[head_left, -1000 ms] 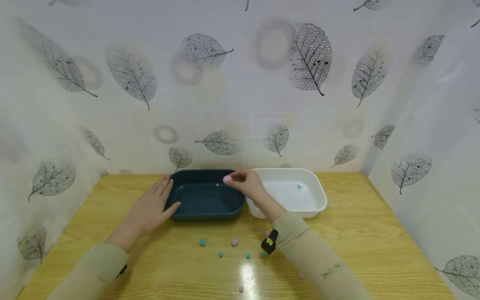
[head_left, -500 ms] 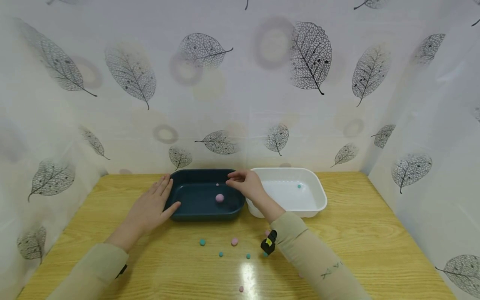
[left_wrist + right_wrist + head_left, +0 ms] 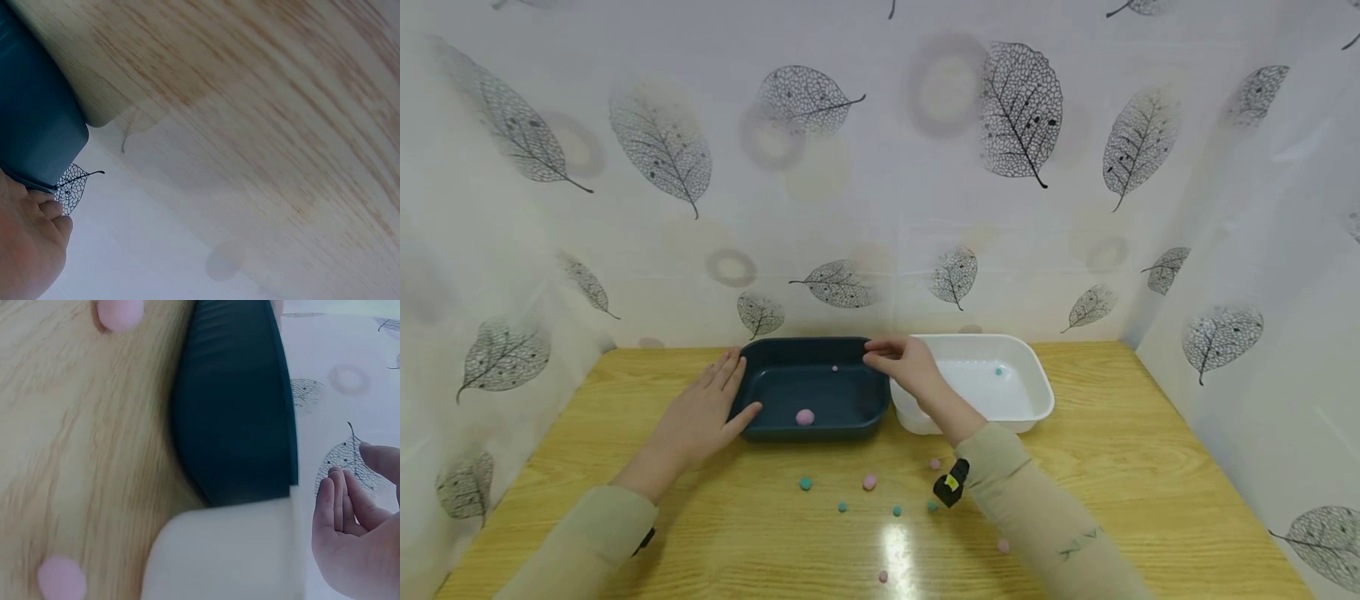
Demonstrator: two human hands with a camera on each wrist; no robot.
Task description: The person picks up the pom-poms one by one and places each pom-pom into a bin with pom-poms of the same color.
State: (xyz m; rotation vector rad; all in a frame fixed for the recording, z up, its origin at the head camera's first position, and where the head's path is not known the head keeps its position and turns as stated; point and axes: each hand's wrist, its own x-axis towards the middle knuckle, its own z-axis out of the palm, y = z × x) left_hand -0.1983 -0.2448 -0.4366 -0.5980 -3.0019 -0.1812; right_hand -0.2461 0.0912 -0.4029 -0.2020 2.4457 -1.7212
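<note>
My left hand (image 3: 703, 412) rests on the left rim of a dark blue tray (image 3: 812, 433), its fingers straight and thumb over the front corner. Inside that tray lie a larger pink ball (image 3: 805, 417) near the front wall and a tiny pink ball (image 3: 835, 368) at the back. Over the meeting edges of the two trays hovers my right hand (image 3: 913, 371), holding nothing. In the right wrist view its fingers (image 3: 340, 503) are loosely bent with the thumb apart. Beside the dark tray stands a white tray (image 3: 1041, 400) with one small teal ball (image 3: 998, 372).
On the wooden table (image 3: 715, 533), in front of the trays, lie several small balls, among them a teal ball (image 3: 806, 483), a pink ball (image 3: 869, 482) and another pink ball (image 3: 1003, 546). A leaf-patterned curtain (image 3: 880, 208) encloses the back and sides.
My right hand has let go of the larger pink ball, which dropped into the dark tray and rolled toward its front. The hand has then moved slightly right. The left hand stays put.
</note>
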